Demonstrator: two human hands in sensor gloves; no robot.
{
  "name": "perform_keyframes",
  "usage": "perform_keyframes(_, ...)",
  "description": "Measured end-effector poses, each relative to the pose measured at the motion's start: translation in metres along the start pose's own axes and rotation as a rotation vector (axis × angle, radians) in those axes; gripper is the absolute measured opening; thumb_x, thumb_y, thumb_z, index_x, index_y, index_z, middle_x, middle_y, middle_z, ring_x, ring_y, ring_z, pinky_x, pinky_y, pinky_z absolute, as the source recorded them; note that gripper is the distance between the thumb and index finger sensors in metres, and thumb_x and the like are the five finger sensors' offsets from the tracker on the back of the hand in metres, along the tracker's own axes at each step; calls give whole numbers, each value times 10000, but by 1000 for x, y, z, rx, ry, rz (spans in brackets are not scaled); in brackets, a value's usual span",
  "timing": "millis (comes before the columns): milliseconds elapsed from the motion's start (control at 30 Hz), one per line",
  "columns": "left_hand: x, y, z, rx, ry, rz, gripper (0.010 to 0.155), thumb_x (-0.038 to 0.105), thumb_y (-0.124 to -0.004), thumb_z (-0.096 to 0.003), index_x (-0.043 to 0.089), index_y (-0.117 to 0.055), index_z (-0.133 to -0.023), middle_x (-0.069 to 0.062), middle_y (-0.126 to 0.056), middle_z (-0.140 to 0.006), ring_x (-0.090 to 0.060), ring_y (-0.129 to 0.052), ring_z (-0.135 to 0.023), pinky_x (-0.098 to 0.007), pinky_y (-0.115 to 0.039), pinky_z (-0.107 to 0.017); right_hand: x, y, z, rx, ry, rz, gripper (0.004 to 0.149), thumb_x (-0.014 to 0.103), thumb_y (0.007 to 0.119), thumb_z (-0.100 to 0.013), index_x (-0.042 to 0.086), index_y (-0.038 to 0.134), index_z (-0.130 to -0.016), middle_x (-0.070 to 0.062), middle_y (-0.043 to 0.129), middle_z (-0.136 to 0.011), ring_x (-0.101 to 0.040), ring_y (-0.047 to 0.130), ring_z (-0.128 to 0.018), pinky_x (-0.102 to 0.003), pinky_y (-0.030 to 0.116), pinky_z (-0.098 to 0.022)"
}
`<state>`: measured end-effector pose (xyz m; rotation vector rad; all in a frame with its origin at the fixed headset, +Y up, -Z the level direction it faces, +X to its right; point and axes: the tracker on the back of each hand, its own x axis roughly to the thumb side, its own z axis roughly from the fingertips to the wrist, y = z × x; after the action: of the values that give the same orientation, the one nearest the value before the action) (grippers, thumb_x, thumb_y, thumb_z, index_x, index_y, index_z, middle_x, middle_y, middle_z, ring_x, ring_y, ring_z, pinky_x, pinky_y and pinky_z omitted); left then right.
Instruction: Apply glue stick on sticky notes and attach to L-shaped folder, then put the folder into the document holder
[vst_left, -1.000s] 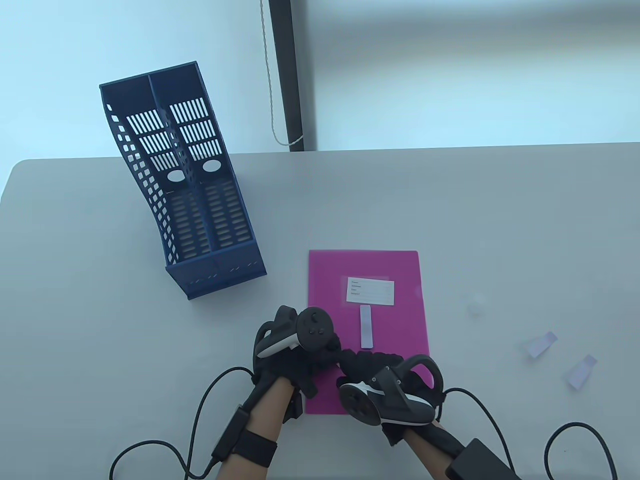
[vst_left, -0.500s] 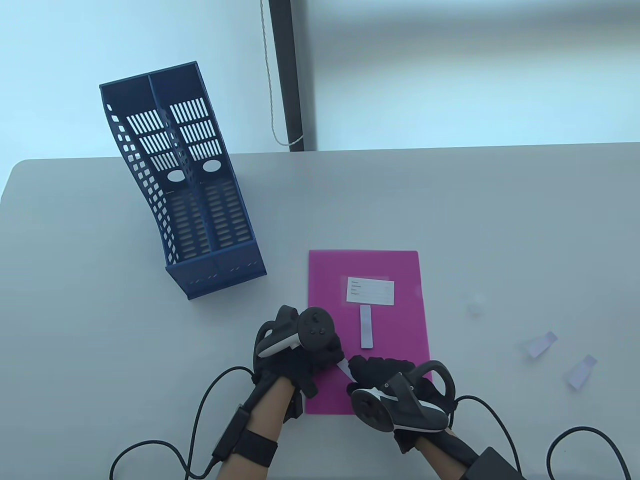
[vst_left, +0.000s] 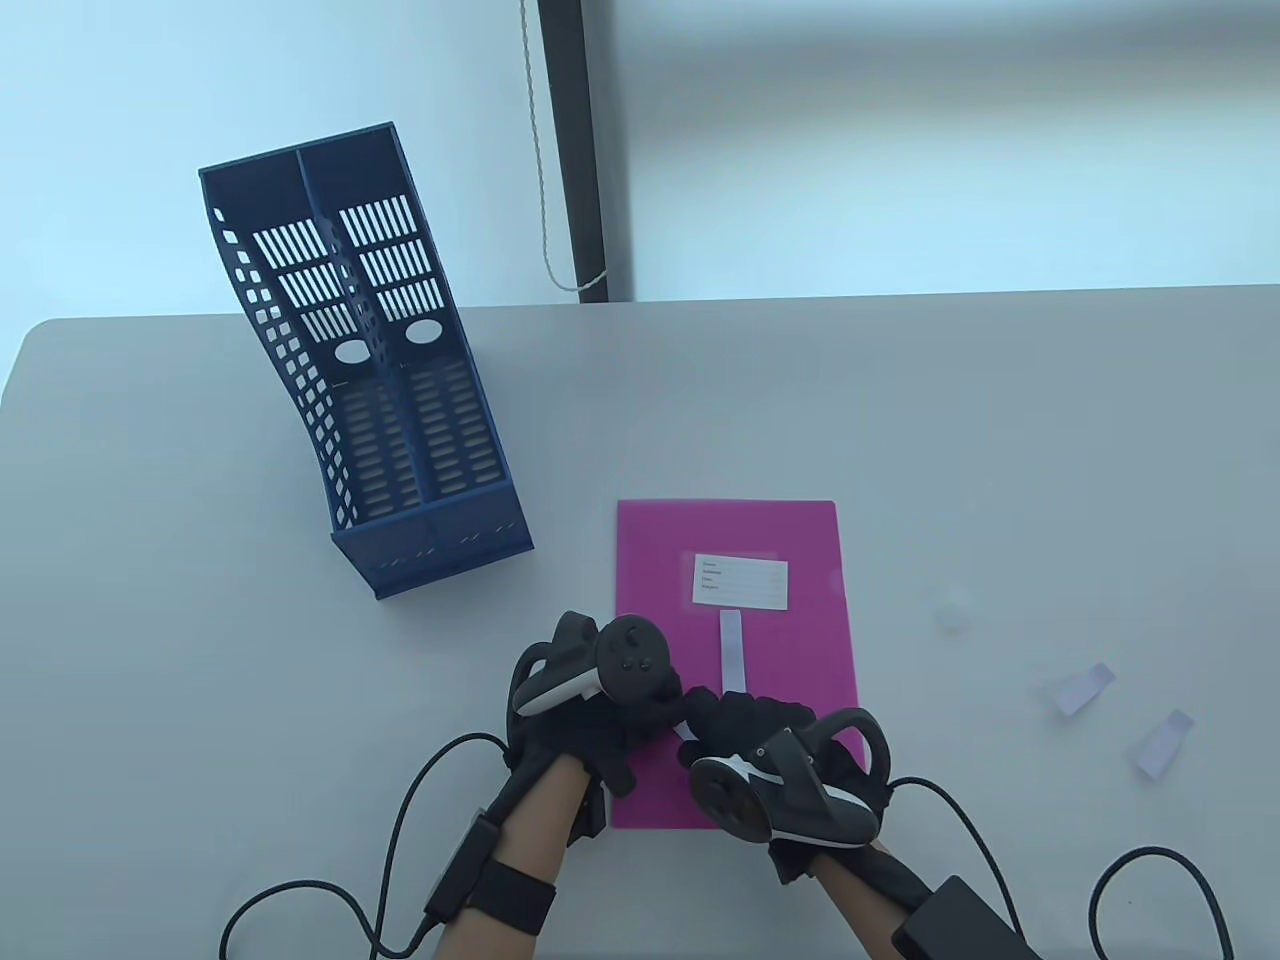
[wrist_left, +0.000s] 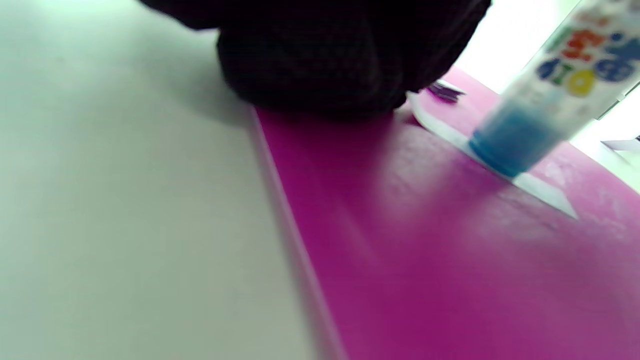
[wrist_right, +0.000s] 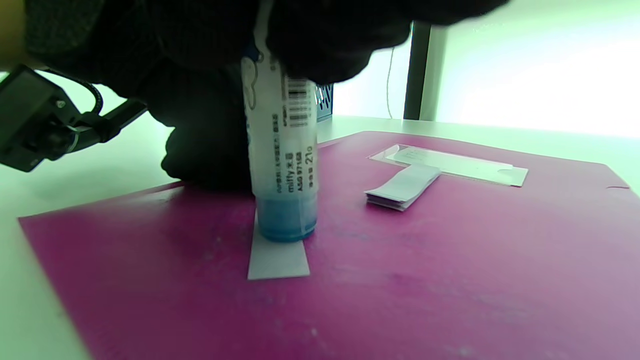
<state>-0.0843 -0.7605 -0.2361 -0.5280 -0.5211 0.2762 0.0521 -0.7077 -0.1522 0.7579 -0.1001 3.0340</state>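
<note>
While the right hand (vst_left: 760, 735) grips the glue stick (wrist_right: 282, 150) upright, its blue tip bears on a white sticky note (wrist_right: 277, 257) lying flat on the pink L-shaped folder (vst_left: 800, 640). The left hand (vst_left: 640, 715) rests at the folder's near left edge, fingers down at the note's far end; whether they pin the note cannot be confirmed.

Risk 1: the note is thin and light. If it is not held, drag from the tip may slide or crumple it.

Risk 2: the tip is about as wide as the note. Any sideways drift would smear glue onto the folder surface.

Risk 3: the folder lies loose on the counter (vst_left: 900, 400). Heavy pressure could shift it.

Beyond the tip, a pad of sticky notes (vst_left: 732, 652) lies below the folder's label (vst_left: 740, 582); stray glue could foul either.

Farthest away, the blue document holder (vst_left: 370, 380) stands at far left, well apart, with no folder in it.
</note>
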Motion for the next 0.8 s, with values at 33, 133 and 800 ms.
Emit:
perform_keyframes(33,-1,0,0,1,-2,8,351,349,-757,-585,77,-830,-794,-104,-924,-531,-160,-958,-332,-302,-811,-275,1,1,-3,-12,5,-2,509,410,724,-581,134,714,-1009,-128,919,-526,-90,863,-288,-279,799,-263)
perform_keyframes(133,-3,0,0,3,-10,26,347,348,-752,-587,81,-832,-793,-99,-923,-529,-154,-955,-328,-297,-810,-274,4,2,-11,-35,14,18,518,418,720,-585,119,711,-1007,-120,917,-516,-78,861,-277,-269,800,-253)
perform_keyframes(800,-5,-1,0,7,-20,31,351,353,-749,-587,82,-828,-796,-93,-918,-530,-147,-950,-327,-294,-808,-277,4,-4,-4,48,19,20,526,416,738,-582,83,731,-990,-97,928,-461,-65,852,-225,-262,797,-212)
